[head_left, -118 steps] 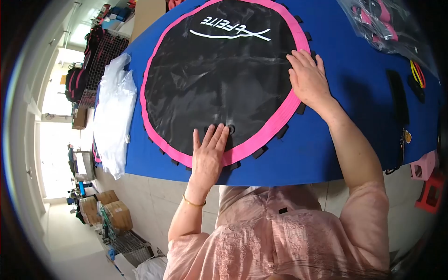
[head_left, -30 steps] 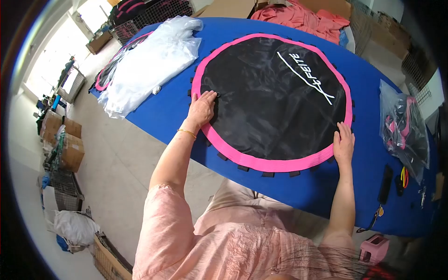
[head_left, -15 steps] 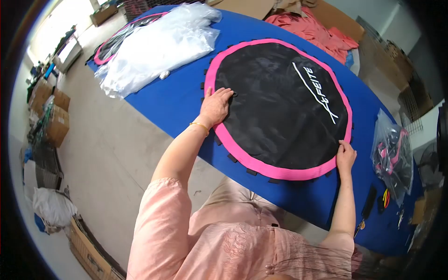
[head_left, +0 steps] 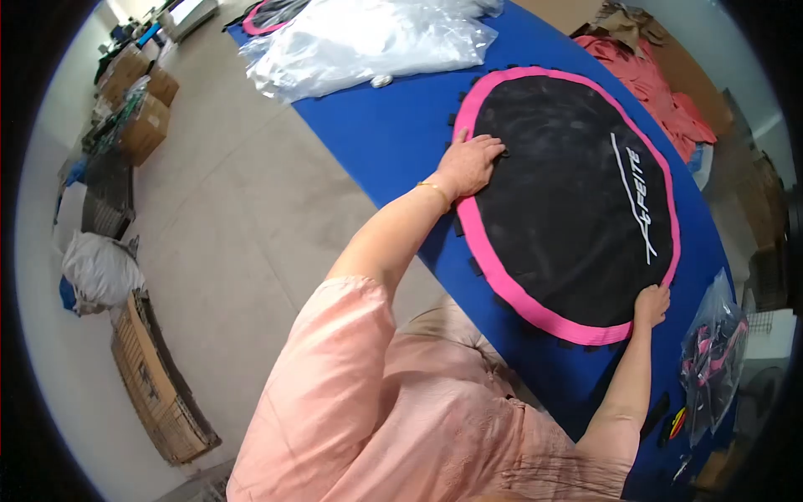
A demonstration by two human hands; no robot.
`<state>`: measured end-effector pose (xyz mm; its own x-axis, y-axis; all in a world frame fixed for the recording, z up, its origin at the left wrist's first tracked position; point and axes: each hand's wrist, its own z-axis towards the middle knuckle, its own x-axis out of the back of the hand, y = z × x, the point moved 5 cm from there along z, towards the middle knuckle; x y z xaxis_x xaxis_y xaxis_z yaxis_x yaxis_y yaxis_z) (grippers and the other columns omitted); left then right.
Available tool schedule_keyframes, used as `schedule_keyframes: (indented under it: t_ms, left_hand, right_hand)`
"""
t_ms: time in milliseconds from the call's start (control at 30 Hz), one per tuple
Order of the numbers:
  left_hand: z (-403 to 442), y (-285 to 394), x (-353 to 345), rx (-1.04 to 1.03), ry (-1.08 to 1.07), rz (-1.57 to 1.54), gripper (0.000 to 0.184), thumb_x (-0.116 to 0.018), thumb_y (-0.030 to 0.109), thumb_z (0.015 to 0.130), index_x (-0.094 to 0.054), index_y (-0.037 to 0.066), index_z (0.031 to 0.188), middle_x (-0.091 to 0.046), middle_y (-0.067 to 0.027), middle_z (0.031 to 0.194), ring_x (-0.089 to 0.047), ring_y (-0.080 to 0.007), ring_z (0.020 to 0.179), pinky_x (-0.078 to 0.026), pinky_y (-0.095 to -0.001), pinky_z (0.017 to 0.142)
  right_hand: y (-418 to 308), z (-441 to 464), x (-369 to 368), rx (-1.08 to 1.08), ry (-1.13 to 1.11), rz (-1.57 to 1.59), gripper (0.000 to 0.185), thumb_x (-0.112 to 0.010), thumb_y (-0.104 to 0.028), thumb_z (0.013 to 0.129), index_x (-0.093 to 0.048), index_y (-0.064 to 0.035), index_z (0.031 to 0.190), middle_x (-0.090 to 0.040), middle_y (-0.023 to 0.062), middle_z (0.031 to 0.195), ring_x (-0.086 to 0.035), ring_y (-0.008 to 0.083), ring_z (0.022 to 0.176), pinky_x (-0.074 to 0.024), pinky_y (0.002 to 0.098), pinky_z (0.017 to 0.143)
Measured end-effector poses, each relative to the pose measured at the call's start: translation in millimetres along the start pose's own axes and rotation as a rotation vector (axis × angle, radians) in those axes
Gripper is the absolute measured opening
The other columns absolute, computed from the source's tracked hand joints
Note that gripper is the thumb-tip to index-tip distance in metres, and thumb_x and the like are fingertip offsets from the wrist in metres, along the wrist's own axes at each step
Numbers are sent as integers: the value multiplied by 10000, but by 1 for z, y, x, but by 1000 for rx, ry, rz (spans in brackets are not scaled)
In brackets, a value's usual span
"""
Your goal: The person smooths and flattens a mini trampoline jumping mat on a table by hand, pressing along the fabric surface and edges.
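A round black trampoline mat (head_left: 569,201) with a pink border, black tabs around its edge and white lettering lies flat on the blue table. At its left rim, my left hand (head_left: 468,166) rests palm down, with fingers stretched over the black fabric and thumb along the pink band. A small dark ring-like bit shows by those fingertips. My right hand (head_left: 651,306) is at the lower right rim, its fingers bent around the pink edge; the thumb is partly hidden.
Clear plastic bags (head_left: 368,46) are heaped at the table's far left, with another pink-edged mat (head_left: 269,15) behind. On the right are a bagged pink-and-black item (head_left: 715,360) and a red-yellow-handled tool (head_left: 676,423). Coral fabric (head_left: 644,84) lies beyond the table; cartons (head_left: 144,130) stand left.
The view has swung, so the table and mat sit further right in it. Both hands stay at the mat's rim; my right hand's fingers now look more curled over the edge.
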<state>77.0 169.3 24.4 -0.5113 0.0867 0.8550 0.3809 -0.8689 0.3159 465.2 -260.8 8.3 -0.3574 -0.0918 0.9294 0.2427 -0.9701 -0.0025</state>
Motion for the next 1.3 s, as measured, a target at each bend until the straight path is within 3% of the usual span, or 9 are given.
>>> schedule_keyframes:
  t_ms: [33,100,200,400,433,600,733,933,1300]
  left_hand:
    - [1,1,6,8,-5,-51,456,-546,119,928,-651,95,1371,-634,-67,1449,-535,-240,1409,-326,-579,1217]
    - [5,2,7,-11,41,-106,447,-552,92,892,-681,71,1320,-663,-97,1412,-566,-269,1383,-370,-556,1192]
    - [6,-4,10,-58,132,-176,386,-552,34,903,-721,41,1250,-710,-167,1323,-651,-342,1267,-487,-451,1114]
    - [25,-15,-32,-232,23,-181,485,-545,-9,903,-664,56,1369,-670,-183,1401,-604,-345,1344,-410,-468,1190]
    - [27,-18,-22,-183,-6,-201,475,-538,6,938,-647,67,1396,-658,-171,1425,-591,-334,1361,-388,-470,1207]
    - [33,-62,-22,-154,-157,33,490,-465,72,1070,-514,132,1554,-526,-97,1601,-455,-265,1507,-233,-468,1286]
    - [32,-70,-26,-185,-153,57,496,-429,77,1084,-495,148,1570,-500,-80,1622,-436,-258,1520,-210,-472,1298]
    - [28,-69,-25,-169,-177,40,521,-441,54,1064,-491,151,1573,-493,-80,1629,-419,-264,1531,-207,-472,1300]
    - [27,-37,-8,-68,-131,8,552,-537,20,948,-553,114,1493,-552,-114,1561,-462,-284,1491,-235,-512,1295]
  right_hand:
    - [-18,-3,27,-82,-202,-6,394,-497,-293,1036,-628,-48,1315,-647,195,1388,-630,409,1274,-520,636,991]
    - [-19,-7,34,-84,-80,66,328,-558,-266,1004,-700,-40,1194,-721,222,1231,-685,448,1171,-538,630,962]
    - [-39,-22,62,-103,-108,75,332,-583,-285,999,-695,-57,1214,-705,202,1264,-674,439,1187,-545,584,968]
    - [-1,-45,76,-244,-122,186,295,-599,-233,946,-751,-3,1054,-750,226,1113,-716,438,1101,-566,566,929]
    - [-33,-35,54,-95,13,32,299,-597,-243,946,-749,-4,1043,-735,233,1109,-707,417,1105,-558,573,912]
    - [-24,-24,31,20,50,23,406,-611,-258,909,-623,11,1213,-642,234,1253,-576,414,1267,-313,637,1178]
    - [-24,-3,28,-79,39,73,383,-595,-271,955,-604,20,1203,-614,250,1272,-579,429,1247,-311,629,1193]
    - [-19,6,10,-118,11,143,618,-533,-348,1028,-415,-82,1573,-470,288,1549,-400,441,1487,-270,693,1188]
    - [-22,4,22,-177,-186,98,632,-416,-408,1077,-329,-139,1643,-348,243,1676,-311,403,1566,-233,658,1233]
